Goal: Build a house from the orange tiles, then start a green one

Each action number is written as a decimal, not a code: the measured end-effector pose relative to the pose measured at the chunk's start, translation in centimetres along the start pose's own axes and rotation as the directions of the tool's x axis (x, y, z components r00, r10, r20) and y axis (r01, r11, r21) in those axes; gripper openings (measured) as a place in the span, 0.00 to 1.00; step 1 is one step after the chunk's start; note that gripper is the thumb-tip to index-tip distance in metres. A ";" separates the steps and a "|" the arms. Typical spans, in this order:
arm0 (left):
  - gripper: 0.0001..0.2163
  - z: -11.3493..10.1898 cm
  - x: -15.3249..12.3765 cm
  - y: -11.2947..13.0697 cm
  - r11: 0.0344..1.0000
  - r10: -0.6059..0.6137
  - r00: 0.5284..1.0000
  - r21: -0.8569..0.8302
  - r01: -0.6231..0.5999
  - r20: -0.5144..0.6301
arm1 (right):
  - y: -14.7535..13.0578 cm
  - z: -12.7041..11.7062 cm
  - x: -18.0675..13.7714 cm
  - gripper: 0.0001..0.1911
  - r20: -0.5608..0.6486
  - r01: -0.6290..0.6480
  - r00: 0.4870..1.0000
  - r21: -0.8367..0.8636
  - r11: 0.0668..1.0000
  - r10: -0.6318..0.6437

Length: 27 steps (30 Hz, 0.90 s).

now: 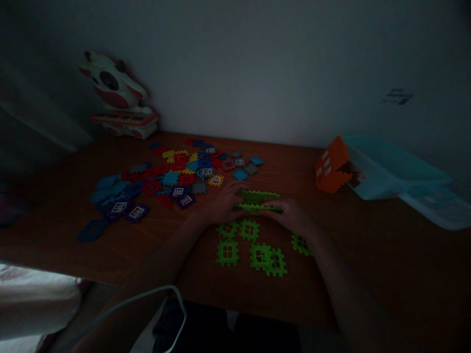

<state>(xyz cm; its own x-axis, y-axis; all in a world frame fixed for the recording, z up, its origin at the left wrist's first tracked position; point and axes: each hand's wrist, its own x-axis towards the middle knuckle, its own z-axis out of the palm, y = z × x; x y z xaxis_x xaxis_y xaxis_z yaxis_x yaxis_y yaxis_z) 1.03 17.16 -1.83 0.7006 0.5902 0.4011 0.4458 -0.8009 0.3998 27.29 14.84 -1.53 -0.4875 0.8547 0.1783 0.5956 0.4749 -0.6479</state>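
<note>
Both hands grip a structure of joined green interlocking building panels (257, 197) at the middle of the table. My left hand (226, 203) closes on its left end, fingers at the back. My right hand (290, 215) pinches the right end, with its fingers along the near wall. Part of the structure is hidden by the fingers. Just in front lie several loose green window panels: one square panel (227, 252) sits flat, and two others (260, 256) overlap beside it. Another loose green panel (301, 243) is partly covered by my right forearm.
A spread of coloured panels (169, 178) covers the table's left and back. A cow-shaped toy keyboard (125, 117) stands at the back left. At the right are an orange panel structure (333, 165) and a pale blue plastic bin (401, 166). A white cable (147, 293) crosses my left forearm.
</note>
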 end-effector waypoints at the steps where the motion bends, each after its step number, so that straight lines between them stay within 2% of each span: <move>1: 0.10 0.0 0.0 0.0 1.000 -0.007 1.000 0.002 0.007 0.001 | 0.0 0.0 0.0 0.09 -0.003 0.001 1.000 0.004 1.000 -0.001; 8: 0.11 0.0 0.1 0.2 0.999 -0.051 0.997 0.005 0.050 0.058 | -0.8 -0.1 0.0 0.08 0.004 -0.018 1.000 0.021 1.000 0.018; 11: 0.11 -0.2 0.1 0.3 0.997 -0.074 0.994 0.031 0.072 0.081 | -1.1 -0.2 0.1 0.10 -0.031 -0.037 0.999 -0.011 0.999 0.037; 15: 0.10 -0.4 -0.1 0.3 0.997 -0.075 0.992 0.039 0.071 0.098 | -1.3 -0.1 0.1 0.07 -0.015 -0.054 0.998 -0.023 0.998 0.054; 20: 0.09 -0.5 -0.1 0.4 0.998 -0.063 0.993 0.013 0.062 0.104 | -1.2 0.1 0.1 0.08 -0.027 -0.030 0.999 0.014 0.999 0.030; 27: 0.10 -0.2 -0.1 0.5 0.997 -0.060 0.996 0.054 0.057 0.067 | -0.9 1.0 0.2 0.10 -0.044 -0.088 0.995 0.015 0.996 0.088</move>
<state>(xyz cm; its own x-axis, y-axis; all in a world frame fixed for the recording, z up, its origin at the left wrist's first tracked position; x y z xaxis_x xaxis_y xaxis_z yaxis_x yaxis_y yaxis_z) 1.07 16.72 -1.47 0.7080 0.6294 0.3203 0.5146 -0.7704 0.3765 26.03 14.40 -1.64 -0.4043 0.9018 0.1528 0.6266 0.3948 -0.6719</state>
